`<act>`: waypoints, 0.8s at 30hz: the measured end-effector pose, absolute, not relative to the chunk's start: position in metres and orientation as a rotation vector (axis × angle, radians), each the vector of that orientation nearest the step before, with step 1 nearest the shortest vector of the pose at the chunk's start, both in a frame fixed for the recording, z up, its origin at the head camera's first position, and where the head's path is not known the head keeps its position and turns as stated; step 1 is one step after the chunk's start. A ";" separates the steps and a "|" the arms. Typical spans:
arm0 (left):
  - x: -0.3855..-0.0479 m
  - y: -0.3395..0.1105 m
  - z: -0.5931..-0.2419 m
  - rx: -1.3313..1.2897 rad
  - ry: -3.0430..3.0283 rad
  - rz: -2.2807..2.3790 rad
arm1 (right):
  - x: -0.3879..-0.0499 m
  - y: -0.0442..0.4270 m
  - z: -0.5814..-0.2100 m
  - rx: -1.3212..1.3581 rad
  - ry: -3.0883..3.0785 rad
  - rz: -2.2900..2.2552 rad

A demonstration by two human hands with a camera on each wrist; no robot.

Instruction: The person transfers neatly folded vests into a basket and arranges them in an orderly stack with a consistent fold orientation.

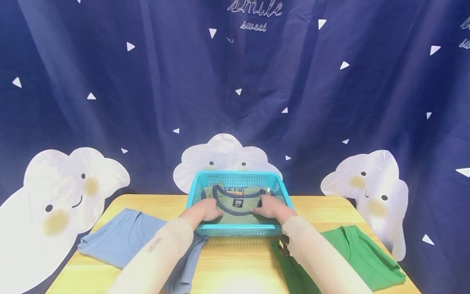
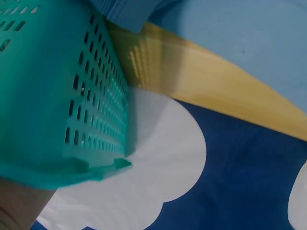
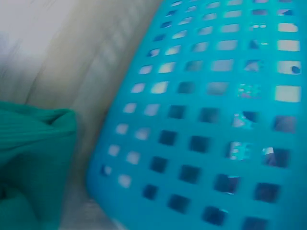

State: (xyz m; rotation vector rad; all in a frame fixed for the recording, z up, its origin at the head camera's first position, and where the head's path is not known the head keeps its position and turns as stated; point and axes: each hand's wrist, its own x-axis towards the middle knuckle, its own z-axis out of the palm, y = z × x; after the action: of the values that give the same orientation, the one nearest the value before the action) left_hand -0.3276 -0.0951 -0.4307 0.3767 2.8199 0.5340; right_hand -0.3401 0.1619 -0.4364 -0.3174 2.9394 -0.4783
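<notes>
An olive green shirt (image 1: pixel 240 203) with a dark collar band lies in a turquoise basket (image 1: pixel 238 229). My left hand (image 1: pixel 207 209) grips the shirt at the left of its collar, and my right hand (image 1: pixel 271 206) grips it at the right, thumbs towards the middle. The fingertips are partly hidden by the cloth. In the left wrist view, the perforated basket wall (image 2: pixel 96 110) is close, with a bit of skin (image 2: pixel 21 203) below its rim. The right wrist view shows the basket side (image 3: pixel 192 129), without the hand.
Blue clothing (image 1: pixel 126 237) lies on the wooden table (image 1: pixel 235 269) left of the basket, partly under the left sleeve. Green clothing (image 1: pixel 367 257) lies on the right, partly behind the right sleeve. A dark blue curtain (image 1: pixel 235 110) with white clouds hangs behind the table.
</notes>
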 end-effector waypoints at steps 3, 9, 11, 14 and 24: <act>-0.322 -0.097 -0.426 0.397 2.827 0.542 | -0.338 0.161 -0.429 -0.343 2.955 -0.478; -0.314 -0.103 -0.425 0.479 2.897 0.513 | -0.332 0.159 -0.417 -0.385 3.005 -0.443; -0.311 -0.105 -0.425 0.506 2.920 0.512 | -0.328 0.158 -0.414 -0.399 3.036 -0.437; -0.305 -0.107 -0.422 0.541 2.940 0.564 | -0.320 0.155 -0.409 -0.396 3.083 -0.462; -0.269 -0.106 -0.405 0.578 3.058 0.643 | -0.288 0.139 -0.396 -0.385 3.154 -0.554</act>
State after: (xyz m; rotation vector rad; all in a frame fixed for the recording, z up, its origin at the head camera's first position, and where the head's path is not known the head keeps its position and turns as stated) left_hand -0.2691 -0.1056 -0.4050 0.5778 3.0583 0.6430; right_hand -0.2879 0.1387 -0.3962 -0.3853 3.1538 -0.5545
